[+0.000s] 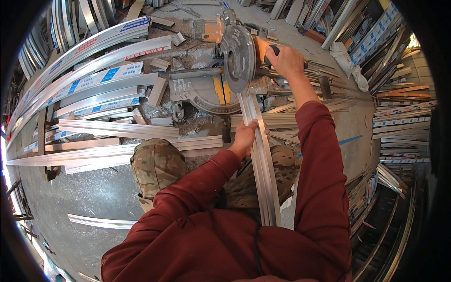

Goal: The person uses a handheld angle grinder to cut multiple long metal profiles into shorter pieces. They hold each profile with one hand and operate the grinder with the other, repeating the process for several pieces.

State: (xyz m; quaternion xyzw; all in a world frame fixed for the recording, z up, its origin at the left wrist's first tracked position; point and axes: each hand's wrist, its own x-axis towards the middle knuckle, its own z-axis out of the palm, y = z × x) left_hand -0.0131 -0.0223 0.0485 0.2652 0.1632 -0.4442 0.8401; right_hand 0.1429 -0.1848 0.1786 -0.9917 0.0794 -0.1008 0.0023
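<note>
My right hand [285,62] is wrapped round the black handle of an orange miter saw [240,56]. The saw's round, dusty guard stands over its turntable base [202,96], which has a yellow insert at the slot. With my left hand [245,139] I grip a long silver aluminum profile [264,176], thumb on its upper face. The profile runs from the saw down between my knees toward my body, its far end just below the guard. Whether the blade touches it is hidden.
Many long aluminum profiles [103,94], some with printed film, lie stacked at the left. More profiles [401,120] fill racks along the right. Short offcuts [157,91] and metal chips litter the floor round the saw. One profile [101,221] lies alone on the grey floor.
</note>
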